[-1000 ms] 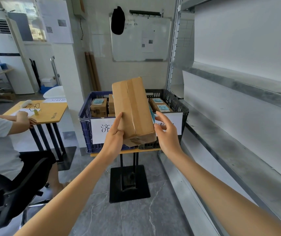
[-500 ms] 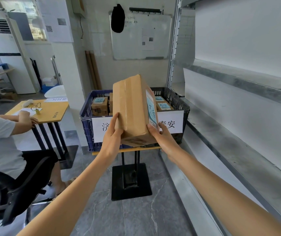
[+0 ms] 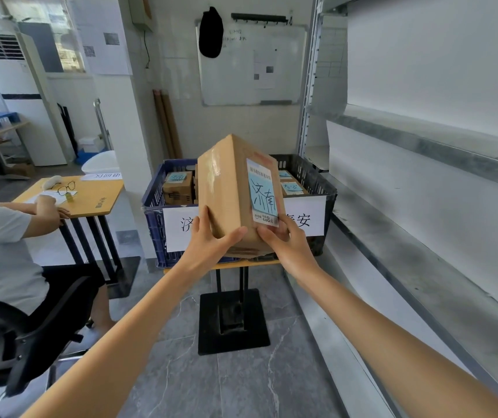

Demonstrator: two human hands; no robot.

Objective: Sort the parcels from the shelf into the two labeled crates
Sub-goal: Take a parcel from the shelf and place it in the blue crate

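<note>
I hold a brown cardboard parcel [image 3: 226, 188] upright in front of the crates, its blue handwritten label facing me on the right face. My left hand [image 3: 208, 239] grips its lower left side, thumb across the front corner. My right hand [image 3: 284, 239] grips the lower right edge under the label. Behind it stand a blue crate [image 3: 154, 212] and a black crate [image 3: 320, 185], each with a white paper label and several small labelled parcels inside.
The crates rest on a small wooden stand with a black base [image 3: 232, 321]. Empty metal shelves [image 3: 422, 224] run along the right. A seated person [image 3: 0, 245] at an orange desk [image 3: 90, 197] and a black chair [image 3: 30, 348] are on the left.
I have turned the parcel in my hands so that its blue label now faces me. My left thumb has moved across the front corner.
</note>
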